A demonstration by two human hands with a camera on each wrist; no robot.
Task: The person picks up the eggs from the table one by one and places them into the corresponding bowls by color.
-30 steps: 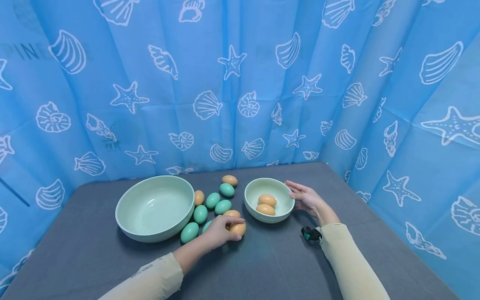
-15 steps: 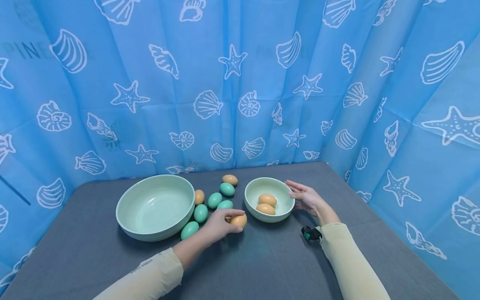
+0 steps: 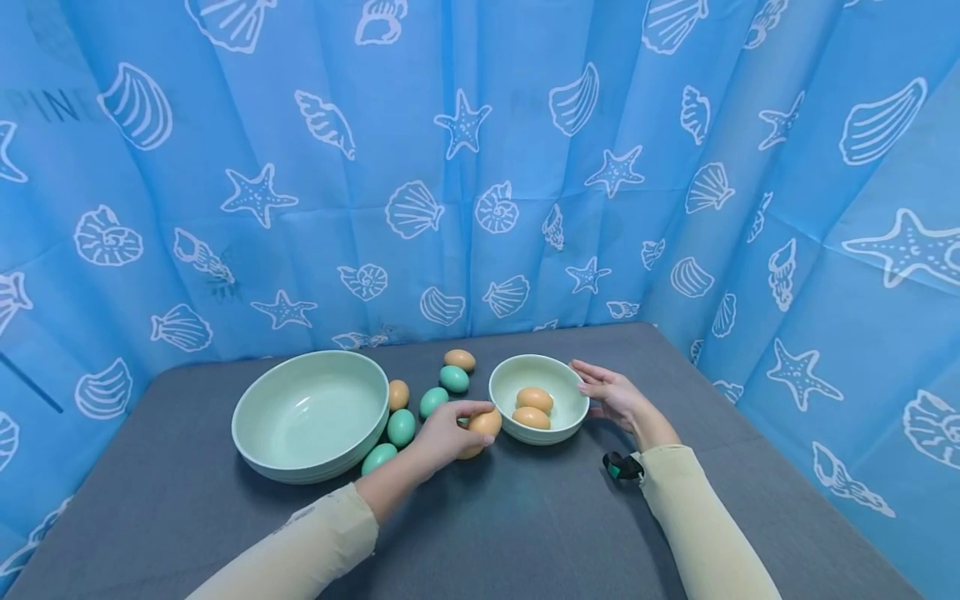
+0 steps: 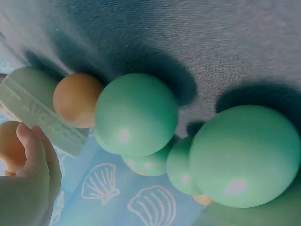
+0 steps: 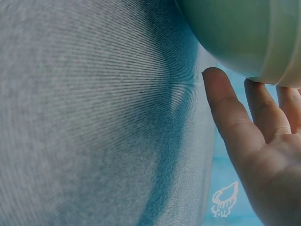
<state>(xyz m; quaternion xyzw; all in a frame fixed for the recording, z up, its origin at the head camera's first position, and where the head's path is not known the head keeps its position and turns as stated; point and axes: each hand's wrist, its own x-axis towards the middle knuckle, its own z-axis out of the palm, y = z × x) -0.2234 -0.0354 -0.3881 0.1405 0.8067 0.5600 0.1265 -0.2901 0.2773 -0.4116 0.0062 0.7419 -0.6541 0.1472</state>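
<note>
My left hand [image 3: 442, 435] pinches a brown egg [image 3: 486, 422] between thumb and fingers, just left of the small pale green bowl [image 3: 561, 381]. Inside that bowl lie two brown eggs [image 3: 533, 408]. Another brown egg [image 3: 470, 453] shows partly below the held one, on the table. In the left wrist view the held egg [image 4: 11, 143] sits at the left edge, near the ridged outside of the small bowl [image 4: 42, 113]. At the bowl's right side, my right hand [image 3: 613, 393] touches it near the rim with extended fingers; the right wrist view shows fingertips against the bowl's underside [image 5: 235, 37].
A large pale green bowl [image 3: 307, 417] stands at the left with nothing in it. Between the bowls lie several green eggs [image 3: 401, 427] and brown eggs [image 3: 459, 360], partly behind my left hand. A blue shell-print curtain [image 3: 465, 208] hangs behind the grey table [image 3: 555, 525].
My left hand has lifted the brown egg and carried it up and right, towards the small bowl. A few green eggs shifted slightly. My right hand stays at the bowl.
</note>
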